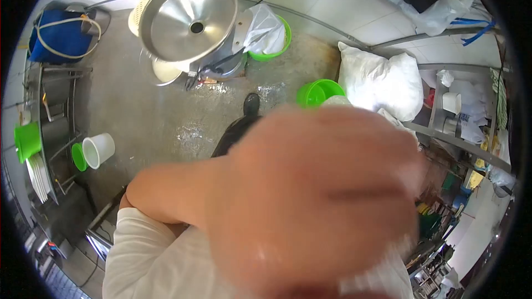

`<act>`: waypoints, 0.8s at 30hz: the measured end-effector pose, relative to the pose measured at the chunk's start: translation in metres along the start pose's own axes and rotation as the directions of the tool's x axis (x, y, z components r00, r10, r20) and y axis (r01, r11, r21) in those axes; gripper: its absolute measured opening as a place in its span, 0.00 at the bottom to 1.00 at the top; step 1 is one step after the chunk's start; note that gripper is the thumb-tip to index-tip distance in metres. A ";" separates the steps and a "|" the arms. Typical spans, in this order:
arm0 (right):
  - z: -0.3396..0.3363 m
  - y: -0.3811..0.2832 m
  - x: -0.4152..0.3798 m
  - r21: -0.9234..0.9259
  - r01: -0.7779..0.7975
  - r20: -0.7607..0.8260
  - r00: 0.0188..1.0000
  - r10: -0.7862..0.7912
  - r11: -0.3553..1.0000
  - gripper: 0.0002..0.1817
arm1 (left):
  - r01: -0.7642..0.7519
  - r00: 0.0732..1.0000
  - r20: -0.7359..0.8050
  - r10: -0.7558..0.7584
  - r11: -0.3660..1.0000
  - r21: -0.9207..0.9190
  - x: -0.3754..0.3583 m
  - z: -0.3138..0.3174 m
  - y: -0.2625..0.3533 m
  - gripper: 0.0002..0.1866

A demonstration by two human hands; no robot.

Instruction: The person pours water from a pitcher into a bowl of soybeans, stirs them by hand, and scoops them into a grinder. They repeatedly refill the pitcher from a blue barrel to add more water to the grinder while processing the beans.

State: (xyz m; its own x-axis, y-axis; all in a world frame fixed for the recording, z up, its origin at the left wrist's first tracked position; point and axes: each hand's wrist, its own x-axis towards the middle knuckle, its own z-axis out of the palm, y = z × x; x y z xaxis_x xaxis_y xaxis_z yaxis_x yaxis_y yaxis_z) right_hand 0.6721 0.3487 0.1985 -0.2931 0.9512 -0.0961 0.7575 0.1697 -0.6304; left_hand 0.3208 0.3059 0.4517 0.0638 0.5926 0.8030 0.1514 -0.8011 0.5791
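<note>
My left hand (318,194) is very close to the camera and fills the lower middle of the view, smeared by motion. Its forearm comes in from the left, with the elbow beside the white shirt (149,249). The fingers cannot be made out, nor whether they hold anything. I see nothing that I can identify as my right hand. Beyond the left hand, a dark shoe (251,104) stands on the wet floor (183,99).
A steel funnel-shaped machine (188,11) stands at the upper left. Green buckets (318,93), a white bucket (98,150) and a full white sack (379,80) are on the floor. Metal racks (55,133) line the left, and a steel shelf (463,141) is at the right.
</note>
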 end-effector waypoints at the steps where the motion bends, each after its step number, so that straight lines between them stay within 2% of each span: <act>1: 0.007 0.000 0.021 -0.007 0.052 0.001 0.999 -0.052 0.999 0.14 | 0.021 1.000 -0.007 -0.021 0.999 0.040 0.002 -0.007 -0.029 0.09; 2: 0.010 0.002 0.042 -0.026 0.053 0.049 0.997 -0.052 0.998 0.15 | 0.073 0.997 -0.014 -0.072 0.992 0.107 -0.002 -0.013 -0.061 0.08; 4: 0.017 -0.004 0.086 -0.105 0.092 0.158 0.985 -0.075 0.990 0.18 | 0.298 0.954 -0.050 -0.295 0.915 0.272 -0.030 -0.019 -0.124 0.08; 5: 0.022 -0.005 0.106 -0.105 0.080 0.155 0.986 -0.064 0.991 0.18 | 0.611 0.785 -0.091 -0.613 0.741 0.279 -0.053 -0.019 -0.146 0.11; 7: 0.036 -0.006 0.142 -0.120 0.127 0.236 0.967 -0.096 0.985 0.23 | 0.451 0.849 -0.154 -0.505 0.542 0.709 -0.093 -0.023 -0.199 0.18; 8: 0.045 -0.002 0.159 -0.117 0.118 0.235 0.968 -0.088 0.986 0.23 | 0.449 0.847 -0.146 -0.511 0.544 0.709 -0.100 -0.030 -0.211 0.18; 10: 0.065 0.008 0.192 -0.130 0.189 0.323 0.936 -0.139 0.973 0.27 | 0.350 0.835 -0.202 -0.512 0.210 0.913 -0.111 -0.045 -0.232 0.24; 11: 0.074 0.011 0.204 -0.141 0.208 0.300 0.941 -0.159 0.968 0.28 | 0.348 0.832 -0.198 -0.518 0.208 0.914 -0.119 -0.054 -0.245 0.24; 13: 0.085 0.011 0.230 -0.133 0.193 0.356 0.925 -0.135 0.972 0.26 | 0.460 0.611 -0.381 -0.694 -0.081 0.884 -0.135 -0.068 -0.267 0.23; 14: 0.089 0.010 0.245 -0.130 0.185 0.402 0.908 -0.119 0.974 0.25 | 0.456 0.612 -0.383 -0.692 -0.087 0.886 -0.140 -0.073 -0.276 0.23; 16: 0.096 0.008 0.266 -0.138 0.200 0.430 0.894 -0.124 0.970 0.25 | 0.502 0.269 -0.419 -0.867 -0.245 0.829 -0.145 -0.079 -0.288 0.25; 18: 0.099 0.006 0.285 -0.148 0.224 0.454 0.881 -0.135 0.963 0.26 | 0.553 0.301 -0.417 -0.857 -0.200 0.809 -0.150 -0.077 -0.292 0.28; 20: 0.101 0.003 0.301 -0.160 0.225 0.517 0.849 -0.113 0.961 0.27 | 0.498 0.485 -0.305 -0.819 -0.029 0.867 -0.150 -0.075 -0.286 0.32; 24: 0.105 -0.002 0.328 -0.185 0.242 0.571 0.815 -0.096 0.952 0.27 | 0.456 0.537 -0.290 -0.793 -0.017 0.890 -0.146 -0.069 -0.283 0.33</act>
State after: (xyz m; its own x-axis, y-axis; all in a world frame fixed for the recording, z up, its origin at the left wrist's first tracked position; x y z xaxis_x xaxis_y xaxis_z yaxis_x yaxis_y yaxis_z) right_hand 0.5131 0.6334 0.0869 -0.6446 0.6120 -0.4583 0.7589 0.4393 -0.4808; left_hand 0.2004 0.4400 0.1803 -0.3714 0.9284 0.0126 0.9044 0.3587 0.2311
